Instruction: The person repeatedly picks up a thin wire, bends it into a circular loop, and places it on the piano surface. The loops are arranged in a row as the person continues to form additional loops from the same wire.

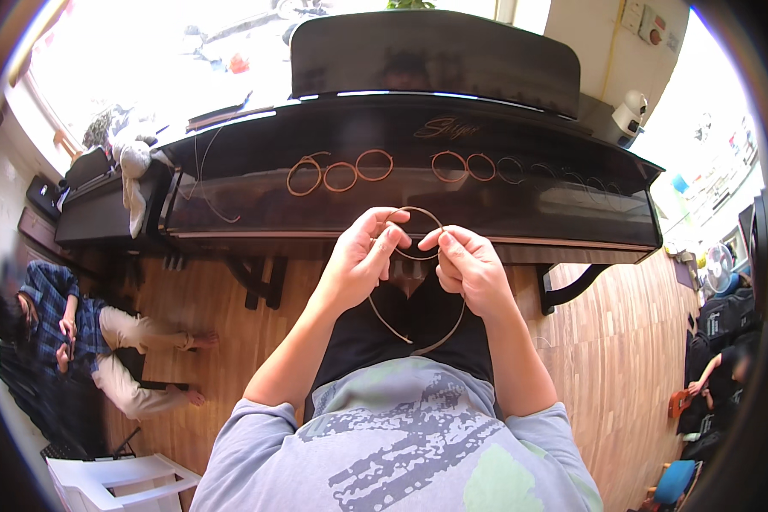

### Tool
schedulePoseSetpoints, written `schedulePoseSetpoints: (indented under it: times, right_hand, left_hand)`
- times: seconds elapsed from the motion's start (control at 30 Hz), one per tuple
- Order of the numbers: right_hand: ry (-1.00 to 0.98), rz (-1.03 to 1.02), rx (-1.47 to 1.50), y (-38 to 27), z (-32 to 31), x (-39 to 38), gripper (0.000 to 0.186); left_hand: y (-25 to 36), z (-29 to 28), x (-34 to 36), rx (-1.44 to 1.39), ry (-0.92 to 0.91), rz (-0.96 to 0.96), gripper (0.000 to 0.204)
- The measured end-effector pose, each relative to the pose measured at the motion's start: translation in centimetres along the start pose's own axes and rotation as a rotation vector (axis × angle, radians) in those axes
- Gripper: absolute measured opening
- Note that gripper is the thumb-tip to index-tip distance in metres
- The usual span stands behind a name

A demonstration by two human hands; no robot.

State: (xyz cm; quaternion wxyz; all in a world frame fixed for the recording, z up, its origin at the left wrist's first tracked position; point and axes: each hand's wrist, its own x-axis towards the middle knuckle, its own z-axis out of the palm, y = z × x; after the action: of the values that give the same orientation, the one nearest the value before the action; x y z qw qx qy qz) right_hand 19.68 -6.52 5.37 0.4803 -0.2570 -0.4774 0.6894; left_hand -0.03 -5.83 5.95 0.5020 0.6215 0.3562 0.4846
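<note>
Both hands, left hand (360, 260) and right hand (469, 269), pinch a coiled wire (418, 333) before the closed black piano (418, 171), where copper coils (341, 173) rest.

Both hands raised before closed black piano (418, 183). Left hand (356, 260) and right hand (469, 269) pinched coiled wire string (418, 256) between fingertips; coil formed loop at top, loose ends curved down toward lap. Row of coiled strings (341, 173) lay on piano lid, copper-coloured at left, thinner and darker at right. Second person (68, 333) sat on wooden floor (606, 358) at left. White chair (115, 478) stood at lower left.
</note>
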Motion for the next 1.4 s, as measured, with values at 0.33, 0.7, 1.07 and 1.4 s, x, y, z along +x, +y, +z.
schedulePoseSetpoints:
  times: [0.33,0.7,1.07,1.4]
  right_hand:
    - [0.014,0.189,-0.341,-1.1,-0.6,2.4,0.024]
    - [-0.317,0.118,-0.173,-3.3,-5.9,2.3,0.016]
    - [0.28,-0.214,-0.476,-3.0,-2.1,6.9,0.015]
    - [0.104,-0.364,-1.341,-0.8,-2.1,8.3,0.011]
  left_hand:
    - [0.2,-1.5,3.8,0.212,-0.187,-0.142,0.022]
    - [-4.7,-4.8,5.2,0.003,0.227,-0.102,0.026]
    - [-5.0,-0.8,7.7,-0.087,0.187,-0.199,0.026]
    - [-4.4,-0.6,8.2,-0.159,0.19,-0.223,0.025]
